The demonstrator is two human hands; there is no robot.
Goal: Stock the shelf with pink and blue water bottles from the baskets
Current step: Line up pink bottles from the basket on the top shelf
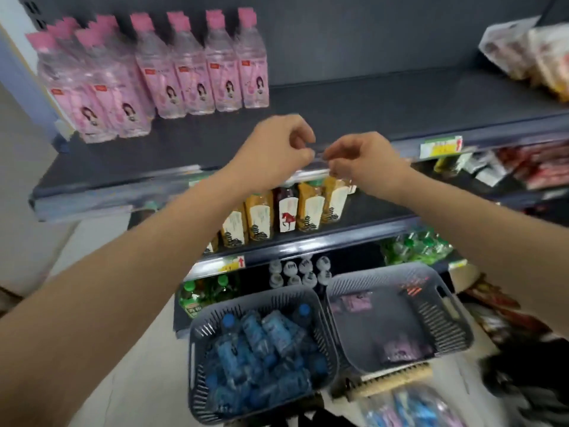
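Note:
Several pink-capped bottles (191, 72) stand at the left of the dark shelf (385, 103), in a back row and a front cluster. My left hand (277, 149) and my right hand (360, 161) meet over the shelf's front edge. Together they pinch a small clear piece (320, 154), too blurred to identify. On the floor below, the left grey basket (197, 322) is heaped with blue bottles (261, 349). Beside it, the right grey basket (455, 318) holds only a few pink bottles (400, 349) lying flat.
Snack packs (529, 50) sit at the shelf's right end. Lower shelves carry orange drink bottles (261, 217), white-capped bottles (301, 272) and green bottles (415, 245). A brush (394, 383) and a plastic pack of bottles (415, 408) lie near the baskets.

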